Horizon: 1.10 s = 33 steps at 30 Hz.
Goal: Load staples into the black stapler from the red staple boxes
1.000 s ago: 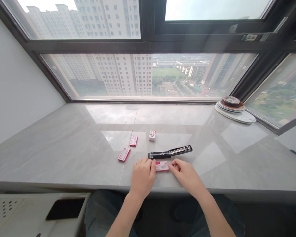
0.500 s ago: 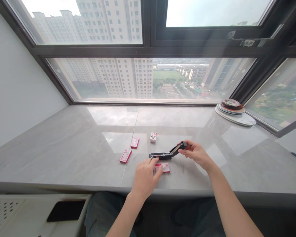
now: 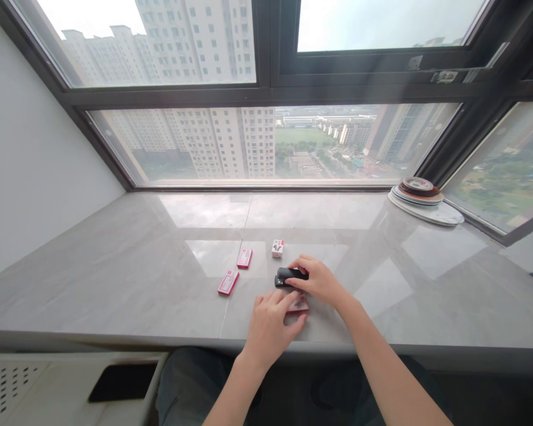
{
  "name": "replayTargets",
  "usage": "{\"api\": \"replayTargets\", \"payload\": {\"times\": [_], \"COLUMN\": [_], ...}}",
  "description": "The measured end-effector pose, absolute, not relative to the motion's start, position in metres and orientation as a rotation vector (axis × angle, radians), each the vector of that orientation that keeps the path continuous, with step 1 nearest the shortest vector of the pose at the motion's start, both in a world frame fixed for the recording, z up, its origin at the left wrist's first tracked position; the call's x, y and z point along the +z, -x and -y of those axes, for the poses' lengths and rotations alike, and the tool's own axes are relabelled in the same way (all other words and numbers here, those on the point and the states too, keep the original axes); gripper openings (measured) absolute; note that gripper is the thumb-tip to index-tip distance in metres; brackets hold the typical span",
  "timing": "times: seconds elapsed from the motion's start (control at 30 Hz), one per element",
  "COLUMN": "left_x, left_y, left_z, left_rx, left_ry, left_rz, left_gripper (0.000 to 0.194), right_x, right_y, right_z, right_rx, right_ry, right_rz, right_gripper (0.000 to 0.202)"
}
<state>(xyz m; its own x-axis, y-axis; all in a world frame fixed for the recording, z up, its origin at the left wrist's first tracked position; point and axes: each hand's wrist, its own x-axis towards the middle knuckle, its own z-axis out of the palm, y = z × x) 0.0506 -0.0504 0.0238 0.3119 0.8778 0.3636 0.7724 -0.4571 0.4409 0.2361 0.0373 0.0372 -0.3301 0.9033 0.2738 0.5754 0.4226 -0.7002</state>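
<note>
A black stapler (image 3: 286,274), its top arm folded down over the base, lies on the grey stone ledge. My right hand (image 3: 318,281) closes over its right end, thumb in front and fingers behind. Just nearer to me is a pink-and-white staple box (image 3: 298,306), partly covered. Around it reaches my left hand (image 3: 272,324), index finger above the box and thumb apart near its front edge; whether it touches the box is unclear. Farther left lie two similar staple boxes, one (image 3: 244,258) behind the other (image 3: 228,283). A small white box (image 3: 278,248) stands behind the stapler.
A stack of plates (image 3: 420,198) sits in the right back corner by the window frame. The ledge (image 3: 115,284) ends in a front edge close to my legs. Below left is a pale surface with a dark rectangular object (image 3: 123,382).
The stapler, opened out half a second ago, is now folded shut by my right hand, which came left. My left hand has left the stapler and shifted right over the near staple box.
</note>
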Motion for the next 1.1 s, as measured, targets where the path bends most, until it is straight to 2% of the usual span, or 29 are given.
{"api": "replayTargets", "payload": {"times": [0.1, 0.23, 0.37, 0.53, 0.6, 0.77, 1.1], "left_x": [0.018, 0.020, 0.025, 0.017, 0.012, 0.005, -0.002], "left_y": [-0.052, -0.029, 0.019, 0.055, 0.054, 0.033, -0.013], "left_z": [0.050, 0.035, 0.010, -0.009, -0.012, -0.017, -0.048], "left_rx": [0.850, 0.899, 0.967, 1.018, 1.008, 1.003, 1.006], "left_ry": [-2.443, -2.307, -2.169, -2.129, -2.072, -1.976, -2.079], "left_rz": [-1.532, -1.885, -2.116, -1.895, -1.836, -1.899, -1.752], "left_gripper": [0.024, 0.010, 0.009, 0.014, 0.023, 0.071, 0.080], "right_x": [0.028, 0.018, 0.016, 0.018, 0.018, 0.017, 0.009], "right_y": [-0.244, -0.255, -0.261, -0.259, -0.259, -0.258, -0.255], "right_z": [-0.033, -0.024, -0.016, -0.015, -0.015, -0.014, -0.012], "right_rx": [0.550, 0.420, 0.363, 0.347, 0.344, 0.348, 0.470], "right_ry": [1.335, 1.422, 1.497, 1.525, 1.520, 1.518, 1.656], "right_rz": [1.932, 1.796, 1.737, 1.724, 1.721, 1.695, 1.613], "right_gripper": [0.024, 0.028, 0.034, 0.040, 0.039, 0.036, 0.042]}}
